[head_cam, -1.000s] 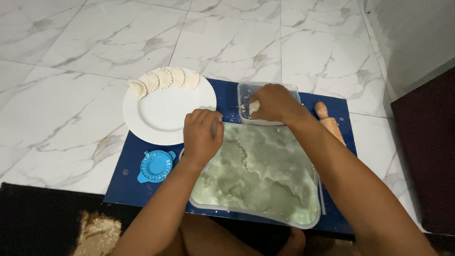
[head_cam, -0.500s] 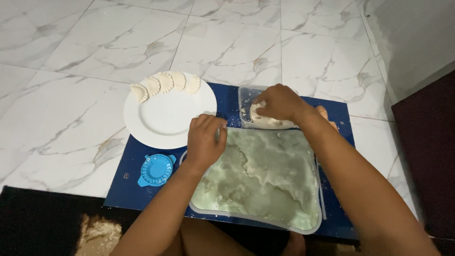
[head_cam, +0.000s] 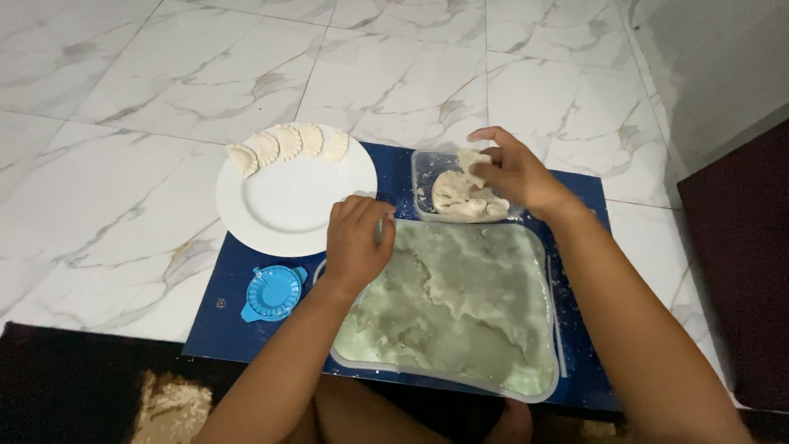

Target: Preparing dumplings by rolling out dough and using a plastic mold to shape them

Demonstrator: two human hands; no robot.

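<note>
The marble floor (head_cam: 164,74) runs pale and veined across the whole room, and on it lies a dark blue mat (head_cam: 230,321) carrying everything else. Biggest on the mat is the clear rectangular tray (head_cam: 460,386), spread nearly edge to edge with a thin rolled sheet of dough (head_cam: 460,304), rumpled in the middle. To its upper left sits a round white plate (head_cam: 288,205), with five crimped half-moon dumplings (head_cam: 288,141) fanned along its far rim, each just touching the next.

Both forearms come up from the bottom of the view. The left arm rises almost straight, and the left hand (head_cam: 355,242) is curled into a loose fist, knuckles up, resting at the tray's near-left corner, between the plate and the sheet. What the fingers close on, if anything, I cannot tell from here. The right arm slants in from the lower right, crossing over the tray's right edge. The right hand (head_cam: 514,173) hangs over a small clear container (head_cam: 427,168) just beyond the tray, wrist bent downward, thumb and fingertips pinching a small piece of dough (head_cam: 470,158) lifted off the dough lump (head_cam: 460,197) that lies inside the container.

Smallest, a blue round dumpling press (head_cam: 271,293) lies closed on the mat just below the plate, near the left wrist.
</note>
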